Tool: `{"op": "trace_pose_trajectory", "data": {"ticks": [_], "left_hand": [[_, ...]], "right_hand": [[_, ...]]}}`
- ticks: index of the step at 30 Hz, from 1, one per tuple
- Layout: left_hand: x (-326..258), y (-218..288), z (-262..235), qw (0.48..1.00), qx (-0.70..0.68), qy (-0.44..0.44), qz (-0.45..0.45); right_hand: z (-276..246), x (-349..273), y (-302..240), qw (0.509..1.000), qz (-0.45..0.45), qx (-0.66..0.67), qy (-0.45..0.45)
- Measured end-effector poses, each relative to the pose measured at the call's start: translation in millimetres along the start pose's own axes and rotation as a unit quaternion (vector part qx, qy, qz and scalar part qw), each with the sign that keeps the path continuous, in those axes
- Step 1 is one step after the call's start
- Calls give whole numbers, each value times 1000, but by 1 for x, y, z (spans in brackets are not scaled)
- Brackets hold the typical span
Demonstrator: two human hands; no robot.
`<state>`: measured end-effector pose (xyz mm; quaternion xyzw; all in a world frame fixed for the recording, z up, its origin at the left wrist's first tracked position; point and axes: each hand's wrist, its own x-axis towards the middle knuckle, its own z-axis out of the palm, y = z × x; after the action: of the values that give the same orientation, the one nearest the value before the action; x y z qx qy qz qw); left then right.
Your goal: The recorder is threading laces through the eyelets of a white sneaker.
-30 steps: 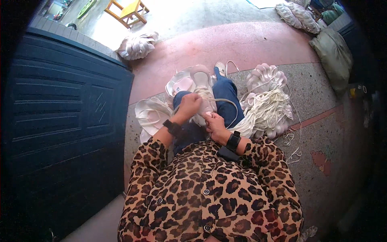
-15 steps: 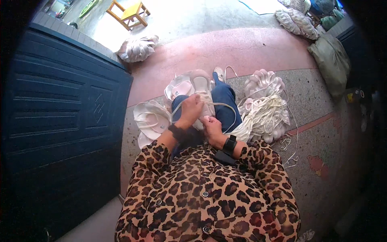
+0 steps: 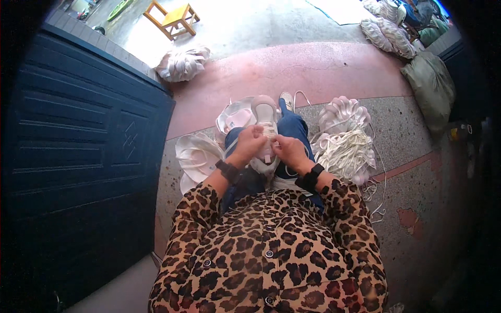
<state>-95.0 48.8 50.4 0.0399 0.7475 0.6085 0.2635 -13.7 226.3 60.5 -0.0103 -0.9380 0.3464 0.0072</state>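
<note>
- A speckled stone floor [image 3: 417, 135] with a pinkish band runs beside a dark blue panelled door [image 3: 78, 156]; a small wooden stool [image 3: 172, 18] stands far off in bright light.
- The person sits in a leopard-print shirt [image 3: 271, 250] and blue trousers, with a white shoe [image 3: 265, 128] lying along the lap, toe pointing away.
- The left hand [image 3: 249, 146] is closed around the shoe's left side near the lacing, steadying it.
- The right hand [image 3: 288, 150] pinches at the middle of the shoe, apparently a lace or thin cord; the exact grip is too small to tell.
- A heap of white laces [image 3: 347, 151] lies just right of the knee, a bundle of pale shoe parts [image 3: 342, 110] touching it behind.
- More white shoe pieces [image 3: 195, 156] lie to the left of the leg.
- To do the lacing well, I judge the left hand should keep the shoe still on the lap while the right draws the cord evenly, keeping it flat and untwisted.
- Slack cord could catch in the heap alongside.
</note>
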Motion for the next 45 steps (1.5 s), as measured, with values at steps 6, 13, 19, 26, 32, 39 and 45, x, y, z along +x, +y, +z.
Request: {"op": "trace_pose_trajectory", "data": {"ticks": [6,13,19,26,32,39,45], "left_hand": [[-2,9,-15,993,-75,-75,-43],[-2,19,-15,994,-19,-103,3],[-6,30,-43,960,236,-134,72],[-19,74,1,897,376,-155,173],[-45,38,-21,902,317,-28,291],[-85,21,-12,903,308,20,300],[-91,27,-6,795,426,-18,433]], "right_hand": [[12,0,8,998,-42,41,35],[5,17,1,996,10,39,-79],[-35,16,32,970,-8,207,-129],[-151,-4,-25,801,101,556,-198],[-77,-1,29,986,83,132,-60],[-34,4,18,977,-62,192,-63],[-36,10,-4,970,35,232,-62]]}}
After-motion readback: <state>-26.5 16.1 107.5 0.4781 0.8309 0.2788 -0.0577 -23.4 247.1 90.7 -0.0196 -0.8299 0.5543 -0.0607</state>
